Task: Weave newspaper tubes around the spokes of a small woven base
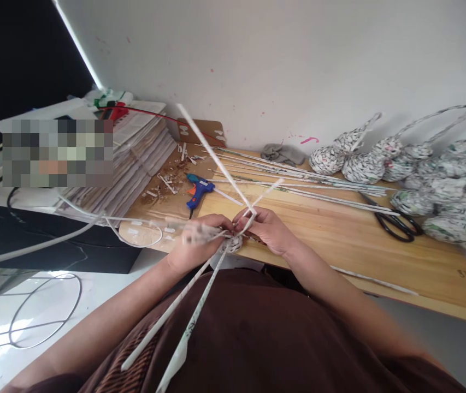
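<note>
Paper stands in a thick pile at the left, perhaps kept to one side to leave elbow room; a blue glue gun lies just beyond the hands, seemingly parked within reach; the left hand has its fingers curled in and closed on a small woven piece, which sits between both hands at the table's near edge, close to the body, likely for steadiness; its long strips splay outward, probably so they stay apart; the right hand meets it from the other side, fingertips pressed together at its upper edge; paper rods lie lengthwise behind, apparently ready to pick up, with scissors by their ends and finished-looking woven bulbs heaped against the wall; as for what is obscured, a pixelated patch covers some of the far-left clutter; strips by the left hand are blurred; fingers hide much of the piece, so which strip the right fingertips pinch I cannot tell; one strip runs off the bottom, and the bulbs are cut off at the right.
</note>
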Demonstrator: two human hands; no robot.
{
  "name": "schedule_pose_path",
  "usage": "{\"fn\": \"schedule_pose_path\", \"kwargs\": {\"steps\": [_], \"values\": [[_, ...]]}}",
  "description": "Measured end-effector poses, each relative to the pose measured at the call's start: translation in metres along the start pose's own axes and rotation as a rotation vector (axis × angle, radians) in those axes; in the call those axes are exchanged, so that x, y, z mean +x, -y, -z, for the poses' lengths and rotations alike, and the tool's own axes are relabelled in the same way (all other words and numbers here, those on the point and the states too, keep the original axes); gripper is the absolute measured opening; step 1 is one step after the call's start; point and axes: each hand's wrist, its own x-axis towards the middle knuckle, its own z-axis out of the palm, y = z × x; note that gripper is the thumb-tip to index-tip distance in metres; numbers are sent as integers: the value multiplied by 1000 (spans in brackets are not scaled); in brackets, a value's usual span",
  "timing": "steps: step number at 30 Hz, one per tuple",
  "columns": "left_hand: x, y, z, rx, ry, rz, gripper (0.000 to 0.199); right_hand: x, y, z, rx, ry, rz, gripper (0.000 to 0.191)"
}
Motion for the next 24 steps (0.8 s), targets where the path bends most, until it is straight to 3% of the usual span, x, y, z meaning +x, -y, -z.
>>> {"fn": "schedule_pose_path", "kwargs": {"steps": [6, 12, 16, 19, 24], "values": [[1, -2, -6, 60, -87, 54, 5, -5, 5, -3, -207, 22, 177, 33], [6, -9, 0, 216, 22, -95, 17, -15, 9, -8, -396, 91, 273, 30], [6, -7, -1, 264, 18, -115, 15, -19, 14, -11, -199, 131, 217, 42], [5, -1, -6, 230, -46, -70, 15, -24, 32, -1, -37, 142, 172, 60], [5, 3, -9, 153, -161, 103, 16, -32, 62, 25, 214, -264, 459, 59]]}}
